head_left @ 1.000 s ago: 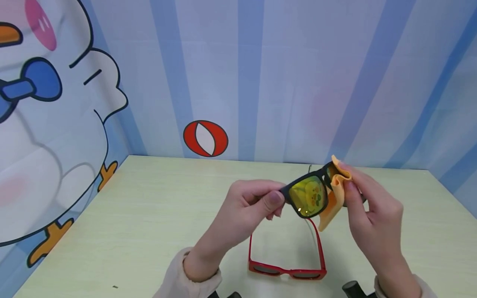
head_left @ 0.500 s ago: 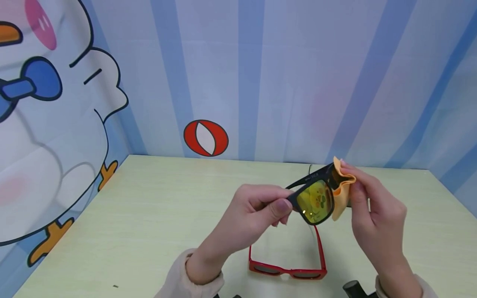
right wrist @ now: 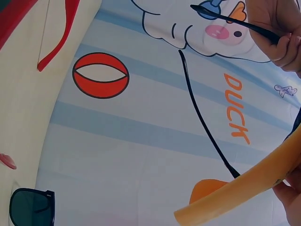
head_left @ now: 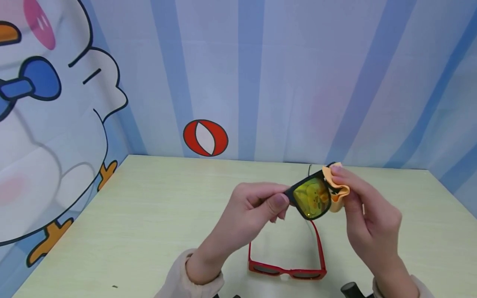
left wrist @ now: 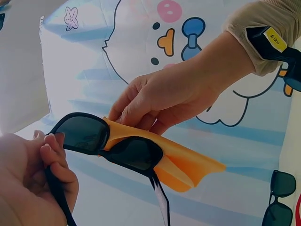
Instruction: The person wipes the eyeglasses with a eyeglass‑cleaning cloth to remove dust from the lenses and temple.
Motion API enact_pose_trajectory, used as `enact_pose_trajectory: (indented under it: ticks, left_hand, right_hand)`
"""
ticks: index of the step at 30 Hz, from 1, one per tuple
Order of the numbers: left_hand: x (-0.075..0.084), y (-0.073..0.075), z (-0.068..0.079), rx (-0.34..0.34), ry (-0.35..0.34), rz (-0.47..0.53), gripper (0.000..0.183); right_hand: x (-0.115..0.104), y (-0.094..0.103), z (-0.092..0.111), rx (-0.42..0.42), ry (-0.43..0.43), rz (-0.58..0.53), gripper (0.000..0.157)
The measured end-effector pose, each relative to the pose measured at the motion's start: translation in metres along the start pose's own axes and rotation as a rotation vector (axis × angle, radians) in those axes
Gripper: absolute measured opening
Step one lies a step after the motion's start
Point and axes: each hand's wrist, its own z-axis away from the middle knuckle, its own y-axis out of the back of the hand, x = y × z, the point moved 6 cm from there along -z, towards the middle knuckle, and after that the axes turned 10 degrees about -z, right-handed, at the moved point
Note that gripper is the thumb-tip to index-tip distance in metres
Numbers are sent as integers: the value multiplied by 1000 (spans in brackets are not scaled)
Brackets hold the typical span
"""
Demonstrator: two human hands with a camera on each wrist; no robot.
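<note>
My left hand pinches one end of a pair of black-framed sunglasses, held up above the table with a yellow mirrored lens towards the head camera. At the other end, my right hand pinches a folded orange cloth around the second lens, which it largely covers in the head view. Seen from the left wrist, dark lenses show with the cloth behind and below them. Both temples are unfolded; one black temple sticks out beyond the cloth in the right wrist view.
Red-framed sunglasses lie unfolded on the pale table below my hands. Another dark pair shows at the left wrist view's right edge. A black cylindrical part sits at the front edge. A patterned curtain stands behind.
The black sunglasses shifted slightly right and down, then back left and up. My right hand moved the cloth along the second lens, and the cloth's hanging end has bunched up.
</note>
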Motion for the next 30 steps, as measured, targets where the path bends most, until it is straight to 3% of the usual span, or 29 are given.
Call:
enact_pose_trajectory:
  ticks: [8,13,22,30]
  left_hand:
    - [-7,10,0,77,78,51,34]
    - [-4,14,0,106,73,69,36]
    - [1,19,-1,127,40,60,40]
    - [0,16,0,103,52,66,35]
  right_hand:
    - [-5,-3,-2,0,69,-85,24]
    - [-9,-2,-3,4,95,-78,25]
    - [-7,0,-2,9,64,-28,27]
    - [1,3,1,22,-32,95,32]
